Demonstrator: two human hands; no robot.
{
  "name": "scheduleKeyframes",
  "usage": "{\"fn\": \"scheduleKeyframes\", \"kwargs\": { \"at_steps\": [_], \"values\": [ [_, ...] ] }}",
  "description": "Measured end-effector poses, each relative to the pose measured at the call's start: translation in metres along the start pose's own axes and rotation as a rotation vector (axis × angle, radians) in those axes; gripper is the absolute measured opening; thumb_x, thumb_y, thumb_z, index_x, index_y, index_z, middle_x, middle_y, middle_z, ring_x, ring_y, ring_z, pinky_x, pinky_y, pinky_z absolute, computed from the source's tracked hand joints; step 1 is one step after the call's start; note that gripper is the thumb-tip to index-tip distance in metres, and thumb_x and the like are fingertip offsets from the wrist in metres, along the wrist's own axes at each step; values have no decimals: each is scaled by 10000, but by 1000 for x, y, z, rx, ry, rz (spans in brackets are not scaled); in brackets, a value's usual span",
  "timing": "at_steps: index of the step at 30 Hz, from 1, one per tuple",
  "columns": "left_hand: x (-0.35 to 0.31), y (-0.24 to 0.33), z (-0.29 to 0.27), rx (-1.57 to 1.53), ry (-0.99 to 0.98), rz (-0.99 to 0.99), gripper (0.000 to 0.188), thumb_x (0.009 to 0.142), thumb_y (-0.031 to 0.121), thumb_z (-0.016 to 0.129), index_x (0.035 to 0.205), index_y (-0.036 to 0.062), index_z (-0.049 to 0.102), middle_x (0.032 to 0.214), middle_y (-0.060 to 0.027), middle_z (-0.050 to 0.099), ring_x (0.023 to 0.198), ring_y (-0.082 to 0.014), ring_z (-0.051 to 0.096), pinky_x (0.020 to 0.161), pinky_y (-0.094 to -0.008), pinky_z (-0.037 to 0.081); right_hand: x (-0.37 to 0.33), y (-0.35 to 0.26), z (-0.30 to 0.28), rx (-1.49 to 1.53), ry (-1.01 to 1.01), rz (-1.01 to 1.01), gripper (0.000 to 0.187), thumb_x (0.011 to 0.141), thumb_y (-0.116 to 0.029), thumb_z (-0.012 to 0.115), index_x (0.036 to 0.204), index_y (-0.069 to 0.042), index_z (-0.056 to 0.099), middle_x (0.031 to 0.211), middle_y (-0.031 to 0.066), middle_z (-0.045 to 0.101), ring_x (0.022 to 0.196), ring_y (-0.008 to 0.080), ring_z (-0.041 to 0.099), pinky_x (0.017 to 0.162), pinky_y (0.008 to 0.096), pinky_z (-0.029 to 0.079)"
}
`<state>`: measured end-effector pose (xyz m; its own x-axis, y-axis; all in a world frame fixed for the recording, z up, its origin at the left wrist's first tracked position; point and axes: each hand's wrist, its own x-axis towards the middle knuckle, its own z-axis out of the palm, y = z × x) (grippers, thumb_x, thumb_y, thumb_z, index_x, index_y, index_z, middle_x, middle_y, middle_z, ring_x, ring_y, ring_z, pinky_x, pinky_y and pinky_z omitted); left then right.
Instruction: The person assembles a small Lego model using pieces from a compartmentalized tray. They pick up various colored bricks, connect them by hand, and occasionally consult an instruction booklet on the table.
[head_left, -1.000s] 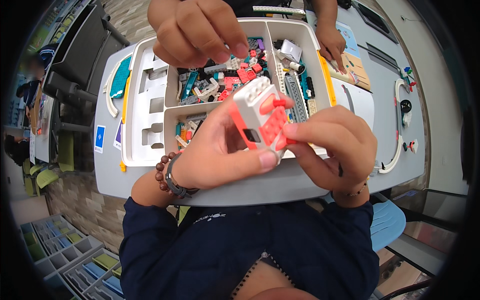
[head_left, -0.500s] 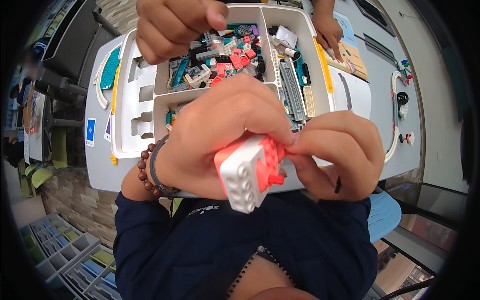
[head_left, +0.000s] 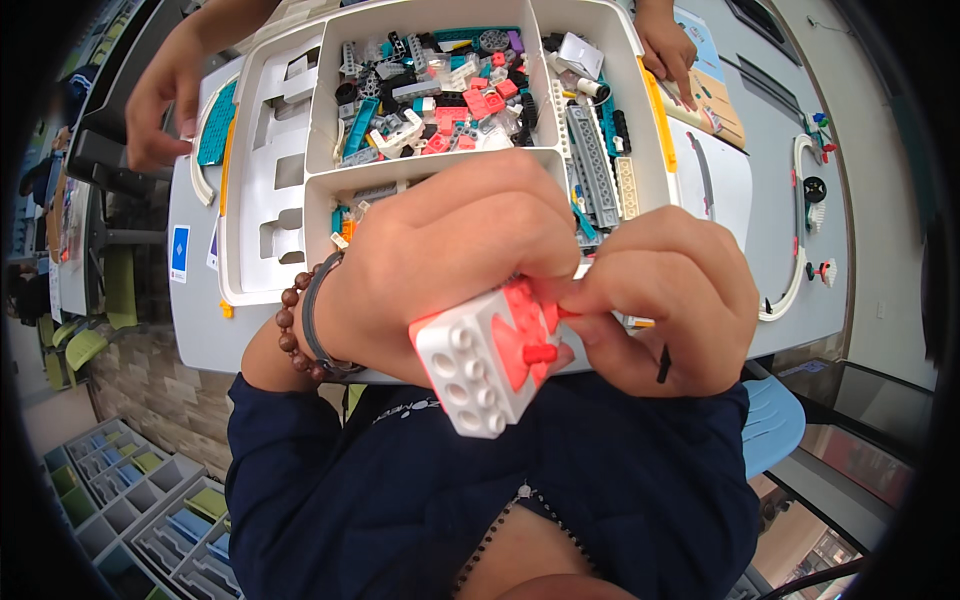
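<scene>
My left hand [head_left: 450,230] is closed around a white and coral toy building block [head_left: 468,375] with studded holes along its white end. A coral peg [head_left: 540,353] sticks out of the block's side. On the same side my right hand [head_left: 690,290] pinches a small coral piece [head_left: 563,313] between thumb and forefinger, right against the block. Its exact shape is mostly hidden by my fingertips. A short black peg [head_left: 664,364] shows at the curled fingers of my right hand. Both hands are held above the table's near edge, in front of my chest.
A white sorting tray [head_left: 262,200] of mixed bricks lies beyond my hands. Another person's hand [head_left: 165,105] is by a teal plate [head_left: 216,130] at the left; the other hand [head_left: 668,50] rests on a picture booklet [head_left: 722,115]. Curved white track pieces [head_left: 785,290] lie at right.
The other person's hand has gone from over the tray to the teal plate at left. The block in my left hand has shifted slightly left and down; my grip is the same.
</scene>
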<state>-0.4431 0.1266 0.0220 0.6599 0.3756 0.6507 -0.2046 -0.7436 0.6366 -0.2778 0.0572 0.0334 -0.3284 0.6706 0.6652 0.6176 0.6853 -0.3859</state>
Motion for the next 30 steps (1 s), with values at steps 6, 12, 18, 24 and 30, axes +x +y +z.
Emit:
{"fn": "scheduleKeyframes", "kwargs": {
  "at_steps": [6,12,18,24,30],
  "values": [
    [-1,-2,2,41,10,23,347,540,162,753,727,107,465,728,-45,532,613,-173,513,520,-262,399,1,3,5,48,43,-43,136,596,-99,674,677,-35,585,617,67,537,504,176,517,453,249,377],
    [-2,-3,4,34,25,25,346,537,156,753,726,108,467,719,-41,535,608,-174,507,517,-262,392,0,5,6,79,51,-48,143,623,-117,668,671,-31,565,607,62,525,510,175,514,459,254,391],
    [1,-6,2,22,23,5,343,537,163,751,734,115,474,719,-38,536,635,-184,513,549,-273,396,4,7,6,69,63,-22,125,619,-90,653,684,-33,562,616,53,524,526,168,505,439,249,355],
    [6,-11,-3,-40,7,1,314,557,103,702,775,33,487,722,-66,478,634,-228,480,555,-278,405,8,14,1,125,-7,29,108,638,-53,619,721,-29,553,647,51,513,512,138,442,430,231,312],
    [0,-15,-15,-178,80,-138,305,565,82,697,761,56,466,728,-46,478,636,-162,474,587,-257,391,18,34,-26,327,202,-1,118,695,23,577,800,0,528,707,38,504,583,79,458,521,167,352]
  ]
}}
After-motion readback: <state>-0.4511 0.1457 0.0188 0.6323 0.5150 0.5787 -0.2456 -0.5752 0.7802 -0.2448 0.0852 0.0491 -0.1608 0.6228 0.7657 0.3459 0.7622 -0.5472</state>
